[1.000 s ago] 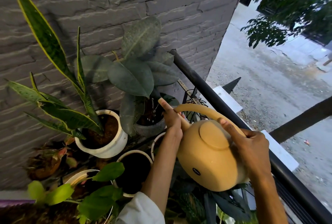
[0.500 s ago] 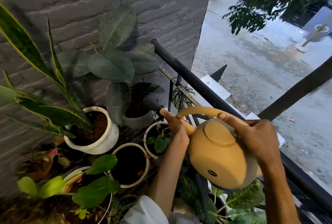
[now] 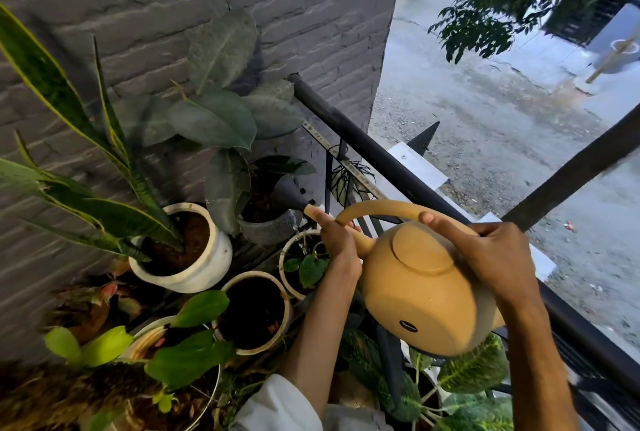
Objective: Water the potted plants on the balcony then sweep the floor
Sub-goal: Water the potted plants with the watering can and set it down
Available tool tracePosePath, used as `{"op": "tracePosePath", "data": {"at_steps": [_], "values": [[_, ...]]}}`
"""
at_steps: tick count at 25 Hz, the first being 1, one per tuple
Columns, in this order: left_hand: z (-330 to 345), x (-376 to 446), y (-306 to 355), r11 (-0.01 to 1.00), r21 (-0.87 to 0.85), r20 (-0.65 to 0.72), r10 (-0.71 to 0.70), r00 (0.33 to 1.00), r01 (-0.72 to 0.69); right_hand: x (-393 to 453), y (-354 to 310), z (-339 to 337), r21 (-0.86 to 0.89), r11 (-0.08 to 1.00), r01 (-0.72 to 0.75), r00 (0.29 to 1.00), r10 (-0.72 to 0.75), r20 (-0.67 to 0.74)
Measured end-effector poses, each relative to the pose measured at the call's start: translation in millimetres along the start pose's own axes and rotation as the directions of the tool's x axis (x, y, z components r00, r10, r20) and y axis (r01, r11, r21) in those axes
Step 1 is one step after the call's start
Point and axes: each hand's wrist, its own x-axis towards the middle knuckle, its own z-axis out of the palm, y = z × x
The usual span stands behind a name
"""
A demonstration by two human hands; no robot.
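- Right hand wrapped around the rear of the arched handle of the watering can, fingers lying over the can's top.
- Left hand closed on the spout where it leaves the can's body, forefinger stretched along the spout toward the dark rose head.
- Can tilted to the far left, held in the air just left of the black railing, above patterned leaves at the near right.
- Rose head poised above the small white pot with heart-shaped leaves and near the grey pot; thin streaks of water visible falling beneath it.
- Large-leaved plant rising from the grey pot against the grey brick wall.
- Left of that, a snake plant in a big white pot.
- Nearer, a round pot of bare dark soil, and a bright green leafy plant at the near left.
- White sleeve at the bottom edge.
- Beyond the railing, a street below and tree foliage at the far right.
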Motion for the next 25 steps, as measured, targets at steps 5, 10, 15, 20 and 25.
{"op": "tracePosePath", "data": {"at_steps": [5,10,15,20,25], "values": [[-8,-8,-2,0.996,-0.086,-0.032,0.030,0.999,-0.033,-5,-7,-7,-0.022,0.999,0.022,1.000,-0.022,0.011],[-34,-22,-5,0.979,-0.191,-0.114,0.048,0.992,-0.069,-16,-18,-3,0.003,0.996,0.088,0.992,-0.088,0.087],[-69,-31,-6,0.965,-0.254,-0.235,0.002,0.972,-0.064,-21,-22,16,-0.021,0.993,0.117,0.983,-0.113,0.143],[-97,-31,-14,0.945,-0.301,-0.335,0.022,0.942,-0.129,-29,-26,32,0.011,0.990,0.139,0.981,-0.139,0.136],[-115,-41,-12,0.941,-0.320,-0.342,-0.006,0.940,-0.111,-33,-20,50,0.016,0.986,0.165,0.976,-0.166,0.141]]}}
